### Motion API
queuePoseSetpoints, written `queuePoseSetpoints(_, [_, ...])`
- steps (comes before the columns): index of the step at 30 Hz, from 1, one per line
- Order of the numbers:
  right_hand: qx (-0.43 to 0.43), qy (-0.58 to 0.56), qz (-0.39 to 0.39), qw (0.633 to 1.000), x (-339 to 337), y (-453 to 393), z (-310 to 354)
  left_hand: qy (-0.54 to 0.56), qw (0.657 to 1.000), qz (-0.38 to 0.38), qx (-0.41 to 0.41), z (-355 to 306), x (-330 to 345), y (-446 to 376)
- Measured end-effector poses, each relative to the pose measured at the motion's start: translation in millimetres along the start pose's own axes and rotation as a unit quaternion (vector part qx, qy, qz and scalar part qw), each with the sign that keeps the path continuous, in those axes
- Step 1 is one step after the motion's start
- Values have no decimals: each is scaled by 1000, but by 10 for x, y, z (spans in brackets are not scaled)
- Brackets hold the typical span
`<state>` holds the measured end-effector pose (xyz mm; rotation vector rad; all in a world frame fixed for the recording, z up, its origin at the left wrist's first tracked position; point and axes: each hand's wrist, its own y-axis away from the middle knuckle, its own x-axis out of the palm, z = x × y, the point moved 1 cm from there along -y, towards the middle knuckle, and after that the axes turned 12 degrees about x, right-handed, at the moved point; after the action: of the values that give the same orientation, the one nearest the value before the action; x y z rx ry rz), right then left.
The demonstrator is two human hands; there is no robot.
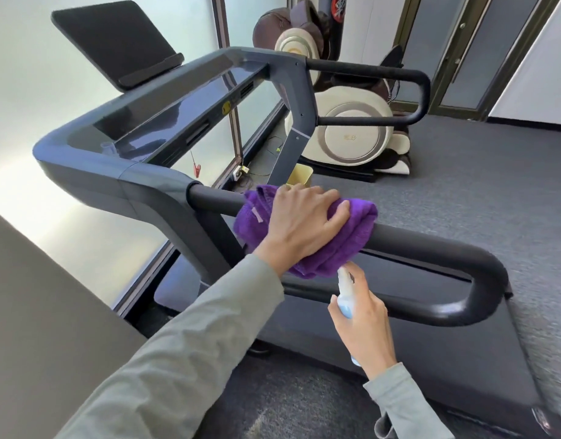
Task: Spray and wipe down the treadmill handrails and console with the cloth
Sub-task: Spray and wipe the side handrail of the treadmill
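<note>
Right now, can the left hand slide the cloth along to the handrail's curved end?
Probably yes: the left hand grips the purple cloth around the near handrail, whose bar looks bare to the bend.

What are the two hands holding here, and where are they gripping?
Left hand grips the purple cloth, wrapped over the near handrail. Right hand holds the spray bottle round its body.

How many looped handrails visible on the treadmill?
2. Near handrail runs under the purple cloth that the left hand grips; far handrail juts toward the massage chair. None seem hidden.
</note>
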<state>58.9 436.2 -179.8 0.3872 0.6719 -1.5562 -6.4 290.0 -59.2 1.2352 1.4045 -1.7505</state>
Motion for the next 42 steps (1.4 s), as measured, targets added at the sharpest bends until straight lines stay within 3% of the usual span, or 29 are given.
queuePoseSetpoints(9, [0, -12, 14, 1000, 102, -48, 66, 1, 992, -61, -110, 1020, -161, 407])
queuePoseSetpoints(13, [21, -23, -10, 999, 45, -25, 1, -1, 990, -60, -128, 776, -148, 338])
queuePoseSetpoints(19, [33, -8, -14, 999, -126, 41, -135, -11, 996, -21, -84, 10, -2, 98])
queuePoseSetpoints(23, [21, -6, -22, 1000, -191, 43, -113, 1, 996, -50, -75, 340, -54, 253])
queuePoseSetpoints(28, [4, -9, -43, 999, -203, 71, -29, -19, 988, -78, -128, 994, -162, 438])
queuePoseSetpoints(32, [7, -10, -59, 998, -234, 105, 27, -22, 982, -60, -176, 734, -128, 330])
queuePoseSetpoints(38, [52, -19, -93, 994, -329, 139, 80, 4, 996, 2, -89, -70, -39, 47])
queuePoseSetpoints(42, [60, -14, -130, 990, -443, 257, 100, -1, 999, -24, -48, 229, -48, 196])
